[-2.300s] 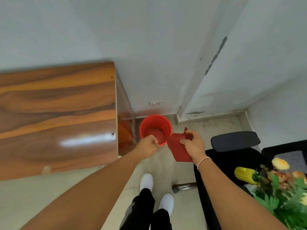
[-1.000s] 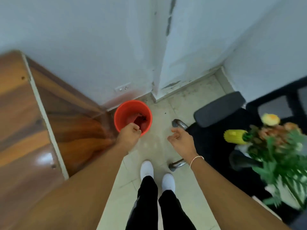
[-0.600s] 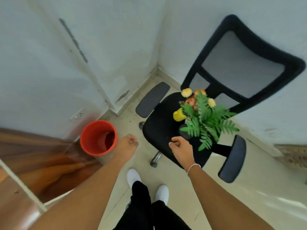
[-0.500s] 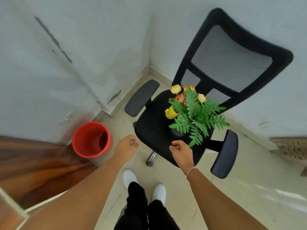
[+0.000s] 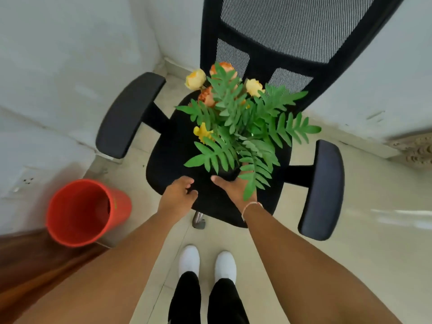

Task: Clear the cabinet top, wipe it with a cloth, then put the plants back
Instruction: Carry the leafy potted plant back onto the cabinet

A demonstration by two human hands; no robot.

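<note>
The plant [image 5: 238,122] sits on the black chair [image 5: 168,155] in the middle. The right hand [image 5: 233,189] reaches under its leaves, fingers hidden, so its grip is unclear. The left hand [image 5: 178,195] is loosely curled, holding nothing.

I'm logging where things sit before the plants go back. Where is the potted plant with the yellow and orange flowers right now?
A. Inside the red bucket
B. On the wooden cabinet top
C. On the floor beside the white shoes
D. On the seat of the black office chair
D: the potted plant stands on the black chair's seat, between the armrests, with the right hand at its pot.
</note>
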